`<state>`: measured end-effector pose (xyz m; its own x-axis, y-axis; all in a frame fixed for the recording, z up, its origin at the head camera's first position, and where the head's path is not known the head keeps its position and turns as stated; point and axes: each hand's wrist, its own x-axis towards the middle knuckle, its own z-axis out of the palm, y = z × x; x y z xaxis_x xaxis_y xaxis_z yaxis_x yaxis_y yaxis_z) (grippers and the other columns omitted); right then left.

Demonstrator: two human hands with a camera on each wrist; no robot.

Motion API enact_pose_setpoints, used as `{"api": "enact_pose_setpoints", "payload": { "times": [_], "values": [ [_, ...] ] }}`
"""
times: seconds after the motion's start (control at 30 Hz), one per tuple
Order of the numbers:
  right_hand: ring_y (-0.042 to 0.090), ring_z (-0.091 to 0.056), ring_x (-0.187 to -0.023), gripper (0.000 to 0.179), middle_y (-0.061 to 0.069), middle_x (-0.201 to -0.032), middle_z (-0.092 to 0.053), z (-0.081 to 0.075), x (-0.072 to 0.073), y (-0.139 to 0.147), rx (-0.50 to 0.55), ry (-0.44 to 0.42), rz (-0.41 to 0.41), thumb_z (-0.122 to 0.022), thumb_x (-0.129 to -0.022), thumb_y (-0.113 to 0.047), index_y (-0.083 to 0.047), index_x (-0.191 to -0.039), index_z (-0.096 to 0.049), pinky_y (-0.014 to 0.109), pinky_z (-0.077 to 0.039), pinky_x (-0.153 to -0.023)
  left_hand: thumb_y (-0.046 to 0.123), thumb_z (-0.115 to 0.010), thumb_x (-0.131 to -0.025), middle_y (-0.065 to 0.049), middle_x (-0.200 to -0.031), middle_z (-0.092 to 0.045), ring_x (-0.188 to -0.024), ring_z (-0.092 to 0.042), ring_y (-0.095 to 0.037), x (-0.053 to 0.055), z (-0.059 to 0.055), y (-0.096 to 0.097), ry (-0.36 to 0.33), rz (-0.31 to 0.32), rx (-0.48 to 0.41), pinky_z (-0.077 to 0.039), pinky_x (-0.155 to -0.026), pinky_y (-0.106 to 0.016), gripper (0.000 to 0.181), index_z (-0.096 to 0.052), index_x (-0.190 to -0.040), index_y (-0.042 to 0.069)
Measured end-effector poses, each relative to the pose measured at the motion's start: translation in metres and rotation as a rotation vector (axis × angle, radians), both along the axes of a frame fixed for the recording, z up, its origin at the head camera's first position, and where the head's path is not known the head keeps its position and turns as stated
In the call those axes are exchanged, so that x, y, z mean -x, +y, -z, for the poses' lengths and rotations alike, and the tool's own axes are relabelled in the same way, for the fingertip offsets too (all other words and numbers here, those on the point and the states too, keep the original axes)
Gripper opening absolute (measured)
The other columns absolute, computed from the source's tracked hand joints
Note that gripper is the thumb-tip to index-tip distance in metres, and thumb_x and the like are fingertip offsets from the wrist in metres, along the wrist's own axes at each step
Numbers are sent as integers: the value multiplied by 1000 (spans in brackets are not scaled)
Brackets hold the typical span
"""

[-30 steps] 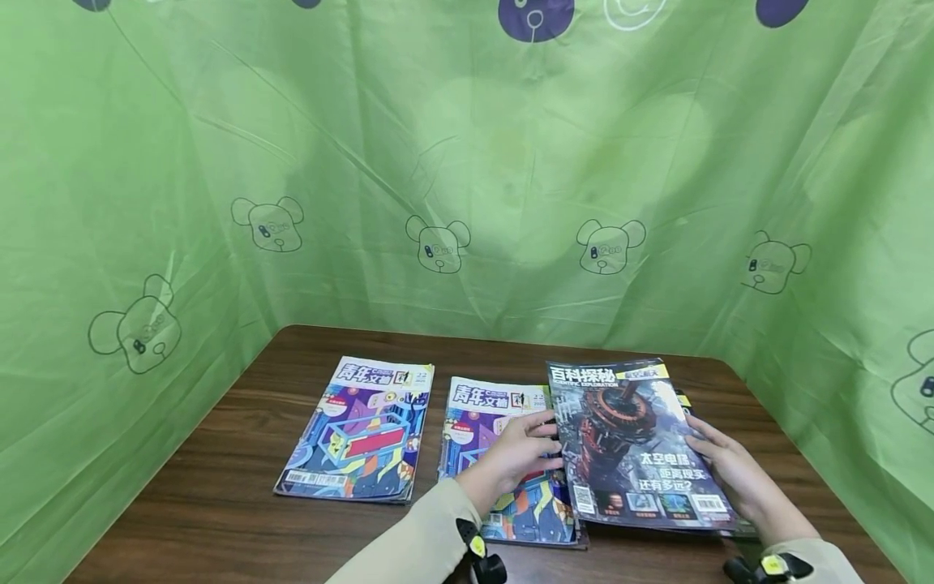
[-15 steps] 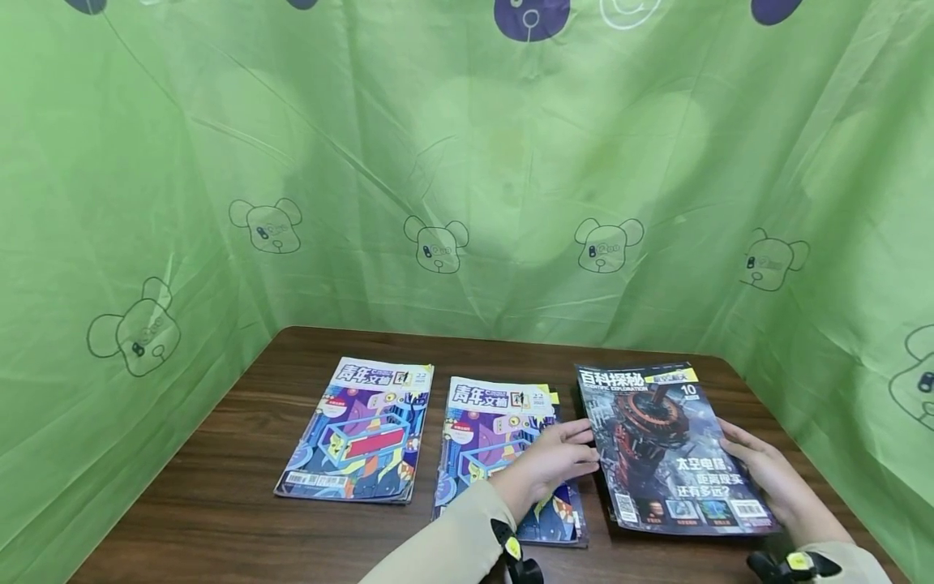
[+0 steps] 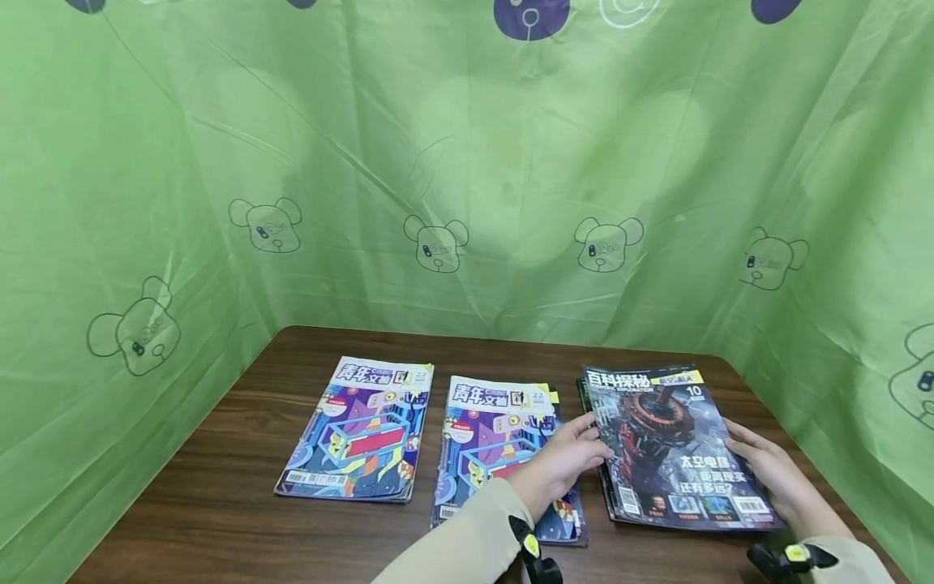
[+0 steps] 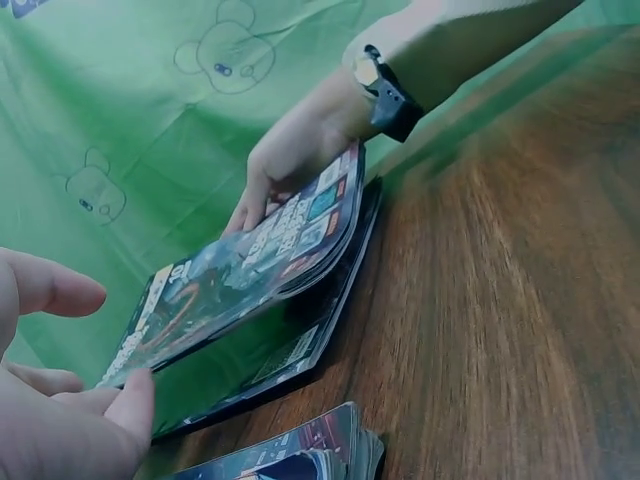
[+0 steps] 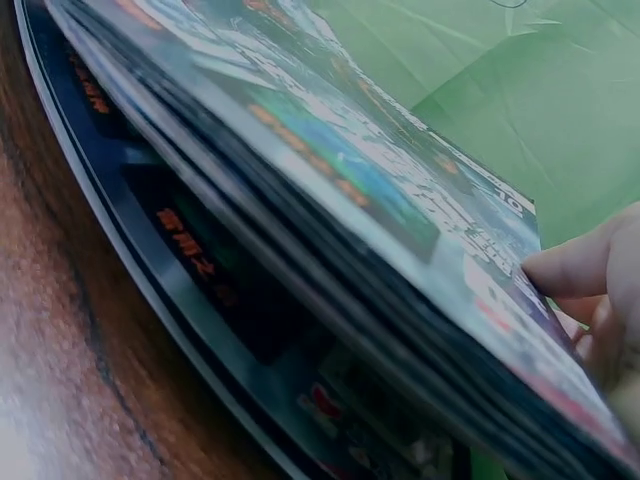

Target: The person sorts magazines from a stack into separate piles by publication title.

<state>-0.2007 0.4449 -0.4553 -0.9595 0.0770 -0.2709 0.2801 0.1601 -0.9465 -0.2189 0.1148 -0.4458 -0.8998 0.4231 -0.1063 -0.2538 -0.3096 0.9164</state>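
Note:
A dark magazine with a red ring-shaped machine on its cover (image 3: 645, 418) lies at the right of the table. My right hand (image 3: 766, 474) pinches its right edge, thumb on the cover and fingers beneath. That side is raised, so the magazine slants over another dark glossy magazine (image 4: 285, 365) on the table, as the left wrist view shows. My left hand (image 3: 558, 466) is at its left edge, with the fingers fairly straight and a fingertip right at the border. Its forearm covers part of a colourful purple-and-blue magazine (image 3: 485, 430) beside it.
Another colourful magazine (image 3: 365, 430) of the same design lies farther left on the brown wooden table (image 3: 219, 487). Both colourful ones have further sheets or copies beneath them. A green curtain (image 3: 467, 162) with bear-head outlines surrounds the table's back and sides.
Both hands have moved right, carrying the dark magazine off the middle stack and over the pile at the right. In the last half second it shifts only slightly, and the left hand edges right.

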Motion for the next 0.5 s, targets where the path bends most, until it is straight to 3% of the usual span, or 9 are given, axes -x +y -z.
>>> {"api": "enact_pose_setpoints", "payload": {
  "times": [0.13, 0.23, 0.3, 0.5],
  "values": [
    [14, -66, -81, 63, -7, -94, -65, 3, 2, -2, -3, 5, 2, -45, -108, -29, -30, -161, -12, 35, -59, -71, -9, -63, -80, -28, -146, -45, -135, -44, -38, 2, 1, 3, 17, -29, 53, -43, -106, -47, 71, -42, -147, -6],
    [14, -66, -81, 67, -8, -94, -65, 4, 4, -3, -22, 5, -4, -44, -108, -29, -15, -161, -6, 35, -58, -71, -9, -63, -78, -29, -145, -45, -135, -44, -38, 2, 2, 4, 9, -45, 64, -44, -105, -46, 72, -43, -147, -6],
    [13, -65, -82, 67, -9, -95, -64, 5, 5, -4, -40, 2, -6, -44, -108, -29, -13, -160, -5, 35, -58, -72, -9, -63, -78, -30, -145, -44, -134, -45, -37, 2, 3, 5, -1, -50, 63, -46, -103, -45, 72, -43, -147, -7],
    [14, -63, -83, 66, -6, -98, -62, 4, 9, -5, -167, -5, -10, -40, -108, -29, -3, -159, -7, 36, -56, -71, -9, -63, -75, -32, -146, -43, -136, -42, -38, 0, 5, 8, 2, -62, 86, -47, -102, -45, 73, -44, -146, -8]
  ]
}}
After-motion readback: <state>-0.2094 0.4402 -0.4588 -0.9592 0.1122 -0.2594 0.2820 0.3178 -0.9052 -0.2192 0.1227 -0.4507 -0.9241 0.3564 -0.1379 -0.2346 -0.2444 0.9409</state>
